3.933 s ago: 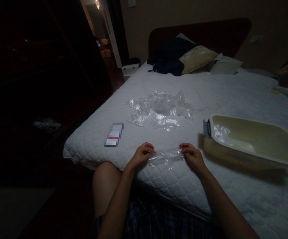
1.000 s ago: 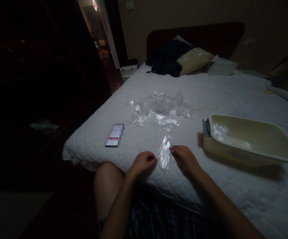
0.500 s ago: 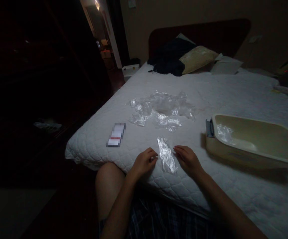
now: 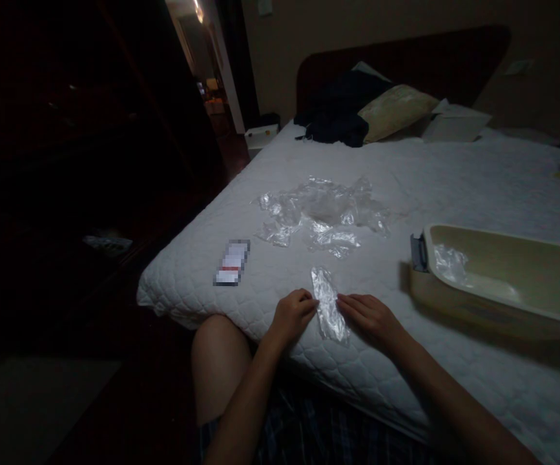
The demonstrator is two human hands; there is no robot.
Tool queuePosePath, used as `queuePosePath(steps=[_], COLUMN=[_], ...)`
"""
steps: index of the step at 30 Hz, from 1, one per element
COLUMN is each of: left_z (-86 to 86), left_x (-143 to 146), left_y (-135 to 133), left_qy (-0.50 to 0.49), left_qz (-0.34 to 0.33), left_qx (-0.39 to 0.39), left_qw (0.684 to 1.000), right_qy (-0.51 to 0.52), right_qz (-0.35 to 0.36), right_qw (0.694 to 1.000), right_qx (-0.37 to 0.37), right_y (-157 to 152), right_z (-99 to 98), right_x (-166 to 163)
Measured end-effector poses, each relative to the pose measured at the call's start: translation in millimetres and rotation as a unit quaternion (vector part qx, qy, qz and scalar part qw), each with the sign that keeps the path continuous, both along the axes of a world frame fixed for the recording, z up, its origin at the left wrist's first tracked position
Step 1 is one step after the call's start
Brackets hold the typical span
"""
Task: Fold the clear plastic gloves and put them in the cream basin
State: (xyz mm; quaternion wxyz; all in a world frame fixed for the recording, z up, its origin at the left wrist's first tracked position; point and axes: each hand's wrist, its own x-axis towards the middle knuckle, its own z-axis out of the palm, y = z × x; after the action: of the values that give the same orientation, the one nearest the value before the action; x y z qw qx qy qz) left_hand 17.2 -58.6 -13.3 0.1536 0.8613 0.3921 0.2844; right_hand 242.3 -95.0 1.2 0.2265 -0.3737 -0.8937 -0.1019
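A narrow strip of clear plastic (image 4: pixel 327 302) lies lengthwise on the white quilted bed (image 4: pixel 454 187) near its front corner. My left hand (image 4: pixel 293 316) rests at the strip's left side, fingers curled and pinching its edge. My right hand (image 4: pixel 369 316) lies at the strip's right side, fingers stretched forward and together, tips touching the plastic. A heap of crumpled clear plastic pieces (image 4: pixel 321 213) lies farther back on the bed.
A beige plastic tub (image 4: pixel 502 310) with one clear plastic piece inside sits on the bed at the right. A small blurred-out packet (image 4: pixel 232 261) lies to the left. Pillows and dark clothing (image 4: pixel 338 110) sit by the headboard. Dark floor lies off the bed's left edge.
The plastic, first stretched sideways between both hands, now lies as a narrow strip pointing away from me. Both hands have closed in on its sides.
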Motion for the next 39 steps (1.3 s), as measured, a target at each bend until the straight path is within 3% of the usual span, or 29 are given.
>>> queuePosePath(steps=[9,14,20,26,32,39], left_z=[3.4,7.3,13.4,15.9,12.4,13.1], left_x=[1,2,7,18,26,29], left_y=[0,0,0,3,7,8], left_qy=[-0.014,-0.015,-0.02,-0.018,-0.013,0.0], left_qz=[0.012,0.025,0.068,0.146,0.21,0.236], left_qx=[-0.026,-0.05,-0.092,-0.119,-0.132,-0.148], left_qw=[0.999,0.998,0.993,0.982,0.969,0.96], right_qy=[0.023,0.084,0.201,0.266,0.305,0.298], right_qz=[-0.02,-0.036,-0.109,-0.191,-0.213,-0.212], right_qw=[0.999,0.991,0.954,0.914,0.9,0.912], right_qx=[-0.029,-0.094,-0.192,-0.241,-0.228,-0.186], right_y=[2,5,7,12,13,11], right_z=[-10.0,-11.2,-5.9,-9.5,-14.1,-14.1], right_x=[1,-3,-13,-19,-20,-20])
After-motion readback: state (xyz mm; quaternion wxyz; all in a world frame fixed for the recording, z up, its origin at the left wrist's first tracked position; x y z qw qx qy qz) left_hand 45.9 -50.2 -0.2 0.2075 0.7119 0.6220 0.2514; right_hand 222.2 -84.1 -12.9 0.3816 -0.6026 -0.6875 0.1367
